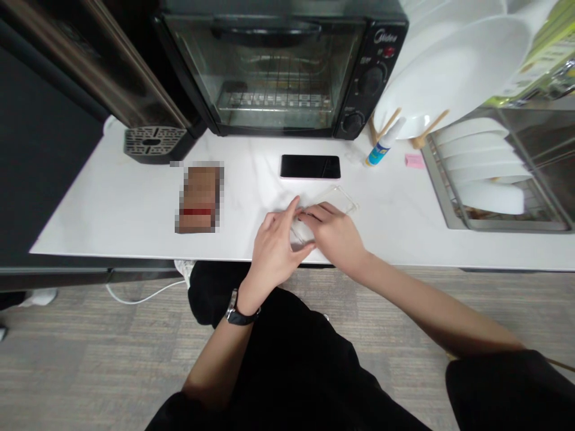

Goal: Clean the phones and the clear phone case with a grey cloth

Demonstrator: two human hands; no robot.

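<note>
A clear phone case [332, 196] lies on the white countertop, partly covered by my hands. My left hand [275, 246] is around its left end, with the index finger on the far side and the thumb at the near edge, holding it against the counter. My right hand [336, 236] bends over the middle of the case with its fingertips pressed together and pointing down. What these fingertips hold, if anything, is hidden. Just beyond the case lies a black-screened phone [311, 167] with a pink edge.
A toaster oven [278, 72] stands at the back. A blurred brown item [199, 200] lies left, near a machine's drip tray [155, 142]. To the right are a white-and-blue bottle [380, 152], a pink piece [414, 161], large white plates [453, 72] and a dish rack [449, 209].
</note>
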